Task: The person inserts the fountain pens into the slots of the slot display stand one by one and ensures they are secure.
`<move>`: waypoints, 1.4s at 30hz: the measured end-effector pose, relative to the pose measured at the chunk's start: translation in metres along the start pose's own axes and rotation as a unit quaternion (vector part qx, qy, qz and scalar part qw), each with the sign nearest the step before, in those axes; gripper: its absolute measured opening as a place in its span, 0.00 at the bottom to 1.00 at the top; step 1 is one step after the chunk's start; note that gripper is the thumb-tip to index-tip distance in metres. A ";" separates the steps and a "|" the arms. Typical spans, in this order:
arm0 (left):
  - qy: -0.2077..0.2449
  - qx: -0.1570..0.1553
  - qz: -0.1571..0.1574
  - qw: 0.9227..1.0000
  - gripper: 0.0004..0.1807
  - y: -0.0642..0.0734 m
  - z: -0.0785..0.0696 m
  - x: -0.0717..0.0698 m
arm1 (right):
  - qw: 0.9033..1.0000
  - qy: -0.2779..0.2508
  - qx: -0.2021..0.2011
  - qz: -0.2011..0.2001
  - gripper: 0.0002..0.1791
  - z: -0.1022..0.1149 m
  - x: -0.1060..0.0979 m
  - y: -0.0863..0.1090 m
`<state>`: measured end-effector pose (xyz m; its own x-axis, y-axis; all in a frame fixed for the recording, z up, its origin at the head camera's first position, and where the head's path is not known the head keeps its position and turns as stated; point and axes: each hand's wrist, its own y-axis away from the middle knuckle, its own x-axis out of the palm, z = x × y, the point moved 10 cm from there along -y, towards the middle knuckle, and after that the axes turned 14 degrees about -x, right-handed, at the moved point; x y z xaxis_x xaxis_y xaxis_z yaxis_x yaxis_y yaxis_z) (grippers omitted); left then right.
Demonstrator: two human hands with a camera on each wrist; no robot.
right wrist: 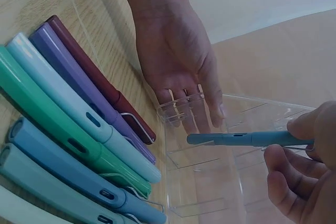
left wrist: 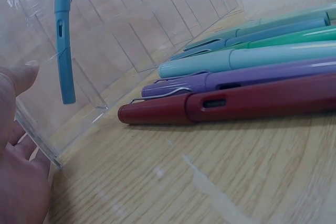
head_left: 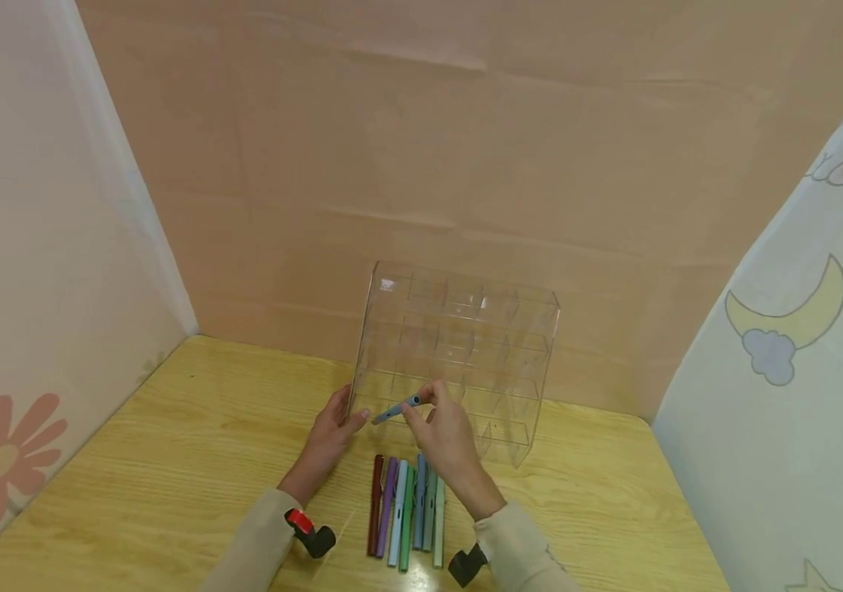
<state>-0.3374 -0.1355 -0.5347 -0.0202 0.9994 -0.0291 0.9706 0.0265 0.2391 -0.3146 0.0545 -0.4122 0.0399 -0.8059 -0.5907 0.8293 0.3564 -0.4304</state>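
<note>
A clear acrylic rack (head_left: pixel 458 314) with several divided shelves stands tilted back near the rear wall. My left hand (head_left: pixel 326 442) holds its lower left side, thumb at the front and fingers outside the side panel. In front of the rack's lowest shelf, my right hand (head_left: pixel 449 429) pinches a blue capped pen (right wrist: pixel 231 139) near its clip end. The pen's free end points left, toward my left thumb. In the left wrist view, this pen (left wrist: pixel 63 40) hangs close to the rack's lower front corner. The rack's compartments hold no pens that I can see.
Between my forearms, several capped pens lie side by side on the wooden table (head_left: pixel 584 510): dark red (head_left: pixel 375 510), purple (head_left: pixel 386 510), light blue (head_left: pixel 398 514), green (head_left: pixel 407 522), blue (head_left: pixel 419 503), grey-green (head_left: pixel 430 514) and pale green (head_left: pixel 439 526). Cloth walls enclose the back and sides.
</note>
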 end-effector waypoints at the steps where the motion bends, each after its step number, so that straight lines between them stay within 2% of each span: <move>1: -0.003 0.001 -0.001 1.000 0.44 0.000 0.000 0.000 | 1.000 -0.001 0.002 0.003 0.13 -0.001 0.002 0.000; 15: -0.006 0.009 -0.005 1.000 0.41 0.001 -0.002 0.000 | 0.999 0.013 0.015 0.031 0.12 -0.010 0.021 0.002; 26: -0.008 0.008 -0.007 1.000 0.40 0.000 -0.002 0.000 | 0.999 0.036 0.006 0.031 0.12 -0.012 0.023 0.000; 35: 0.001 0.010 -0.002 1.000 0.42 0.002 -0.001 0.001 | 0.998 0.059 -0.025 0.022 0.12 -0.011 0.024 0.000; 42: -0.013 0.002 -0.009 1.000 0.41 0.001 -0.002 -0.001 | 0.996 0.079 -0.047 0.008 0.11 -0.008 0.023 0.002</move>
<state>-0.3367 -0.1361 -0.5324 -0.0321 0.9978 -0.0583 0.9713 0.0449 0.2336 -0.3167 0.0405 -0.4322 -0.0418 -0.7174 -0.6954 0.7737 0.4172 -0.4768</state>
